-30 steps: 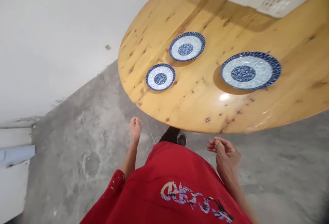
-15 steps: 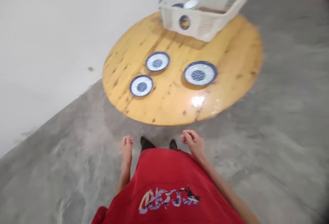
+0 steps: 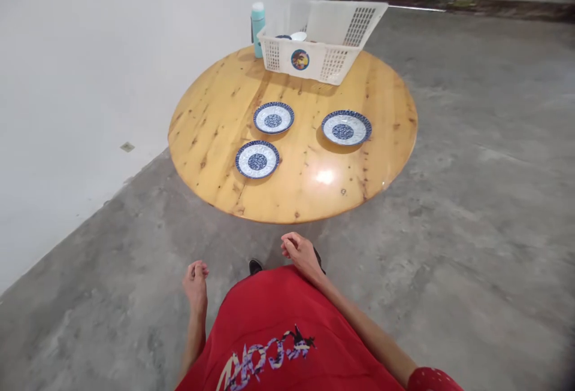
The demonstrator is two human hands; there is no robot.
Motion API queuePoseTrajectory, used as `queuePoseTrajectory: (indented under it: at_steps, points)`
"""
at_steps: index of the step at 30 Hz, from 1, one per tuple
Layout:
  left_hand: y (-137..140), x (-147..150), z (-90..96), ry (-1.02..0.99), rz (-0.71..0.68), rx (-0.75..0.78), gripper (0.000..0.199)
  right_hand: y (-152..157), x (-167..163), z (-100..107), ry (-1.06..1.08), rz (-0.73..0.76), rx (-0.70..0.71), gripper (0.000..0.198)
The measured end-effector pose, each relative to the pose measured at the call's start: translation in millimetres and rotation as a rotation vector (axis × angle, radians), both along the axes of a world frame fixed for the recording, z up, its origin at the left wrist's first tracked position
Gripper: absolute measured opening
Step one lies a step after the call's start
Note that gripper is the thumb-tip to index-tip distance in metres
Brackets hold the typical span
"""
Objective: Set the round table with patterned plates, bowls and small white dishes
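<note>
Two bare hands are held at waist height, well apart, in front of a red shirt [image 3: 287, 307]. The left hand [image 3: 196, 276] is loosely curled, with its fingers bent inward. The right hand [image 3: 299, 253] is also half curled, and its thumb is kept near its fingers; whether the fingertips meet cannot be told in either hand. By neither hand is the round wooden table [image 3: 206, 157] touched; its near edge is seen just ahead of the right hand and farther from the left.

On the table, three blue-rimmed plates are set out beyond the hands. The nearest plate [image 3: 257, 161] is placed ahead of the gap between the hands. A second plate [image 3: 274, 119] is seen just past it, farther from both hands. A third plate [image 3: 345, 130] is placed ahead and to the right of the right hand. Beyond all three, farthest from the hands, a white basket [image 3: 332, 63] is stood, with a pale blue bottle [image 3: 258, 30] beside its left end.
</note>
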State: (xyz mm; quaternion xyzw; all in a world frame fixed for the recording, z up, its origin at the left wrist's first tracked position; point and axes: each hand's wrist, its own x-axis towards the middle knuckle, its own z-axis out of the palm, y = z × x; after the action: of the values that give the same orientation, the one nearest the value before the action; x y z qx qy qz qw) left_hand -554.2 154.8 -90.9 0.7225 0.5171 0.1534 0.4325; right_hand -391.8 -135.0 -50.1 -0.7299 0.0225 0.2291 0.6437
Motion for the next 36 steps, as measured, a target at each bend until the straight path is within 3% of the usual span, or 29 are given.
queuePoseTrajectory:
  at_steps: [3, 8, 14, 19, 23, 26, 30, 36]
  points:
    - [30.2, 0.7, 9.4, -0.038, -0.036, -0.051, 0.029, 26.9, -20.0, -1.6, 0.028, -0.035, -0.014, 0.039]
    - [65.1, 31.9, 22.8, -0.091, -0.179, -0.018, 0.029, 49.6, -32.5, -1.7, 0.096, -0.142, -0.033, 0.049]
    - [63.6, 65.3, 18.0, -0.171, -0.265, -0.070, 0.024, 62.4, -33.4, 1.7, 0.127, -0.172, -0.080, 0.050]
    - [61.5, 84.6, 18.2, -0.163, -0.305, -0.145, 0.021, 89.9, -11.9, 0.9, 0.171, -0.166, -0.075, 0.050]
    - [89.2, 118.9, 28.3, -0.125, -0.333, -0.128, 0.020, 110.5, 27.3, 1.1, 0.141, -0.243, -0.029, 0.044]
    - [115.1, 167.0, 40.7, -0.122, -0.396, -0.091, 0.020, 113.9, 68.6, 3.4, 0.051, -0.368, -0.013, 0.039]
    - [134.4, 262.9, 58.9, -0.131, -0.566, -0.034, 0.018, 109.2, 139.8, 8.1, -0.045, -0.518, -0.053, 0.033]
    - [116.1, 427.6, 82.3, -0.080, -0.885, 0.043, 0.017, 101.6, 270.0, 10.0, -0.160, -0.612, -0.203, 0.027]
